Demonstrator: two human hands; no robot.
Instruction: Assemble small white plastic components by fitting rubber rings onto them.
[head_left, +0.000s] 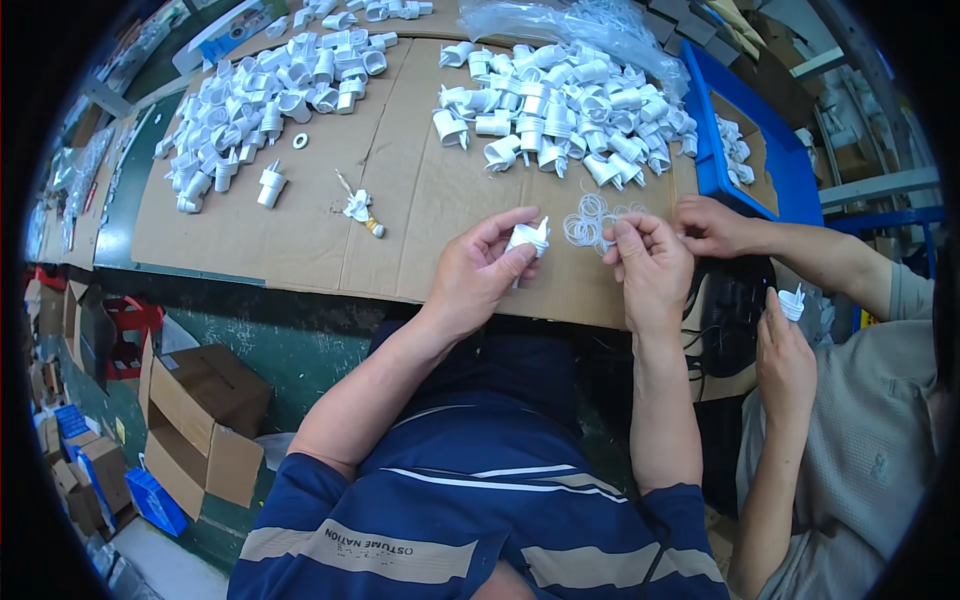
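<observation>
Two hands work close together over the cardboard sheet (330,200), and the likeliest slip, as I judge it, is with the thin clear rings (592,222) lying in a loose tangle just past the right hand (652,268). They overlap, so more than one could lift at once, or a ring could slide off the sheet's near edge. The small white plastic piece (530,238) could also twist in its light pinch.

That piece sits in the left hand (480,272), clamped between thumb and fingertips, the other fingers loosely curled. The right hand is partly closed, fingertips drawn together beside the rings; whether they already hold one, I cannot tell.

Heaps of white plastic parts (560,105) lie farther back. A co-worker's hand (712,226) reaches toward the rings from the right, next to a blue bin (745,150), and could nudge them.
</observation>
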